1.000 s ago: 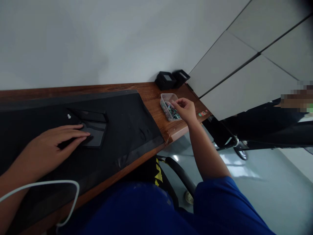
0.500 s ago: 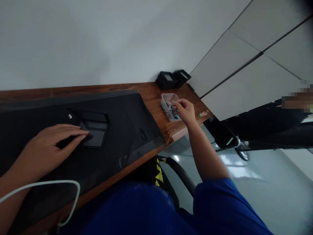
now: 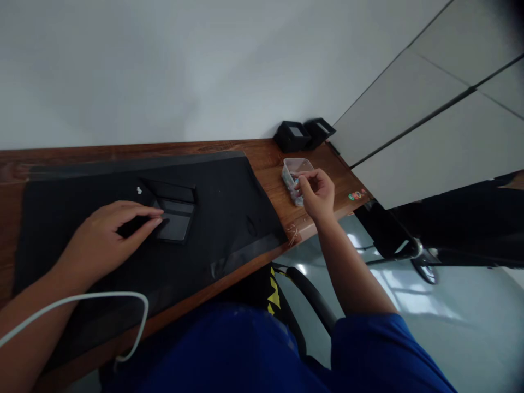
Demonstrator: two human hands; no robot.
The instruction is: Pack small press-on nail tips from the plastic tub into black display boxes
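Observation:
On the black mat (image 3: pixel 229 218) rests a low black box (image 3: pixel 174 192), its raised back wall and dark shiny panel in view. My left hand (image 3: pixel 108 234) has thumb and fingertips closed on the box's left edge, partly covering that side. Farther right, a clear plastic tub (image 3: pixel 291 183) holds small mixed pieces too blurred to name. My right hand (image 3: pixel 319 195) is at the tub's near right side, partly in front of it, thumb and fingers pinched together. What is between those fingertips is too small to make out.
Two black boxes (image 3: pixel 292 137) stand against the wall at the back. Small coloured stickers (image 3: pixel 357 195) mark the wooden table's right end. A small white bit (image 3: pixel 139 190) lies on the mat. A white cable (image 3: pixel 102 296) loops by my left forearm. A person in dark clothing (image 3: pixel 462 218) is at right.
My right hand has lifted slightly out of the tub's pieces toward its near right edge, fingers pinched. My left hand stays at the box. The whole view has shifted a little.

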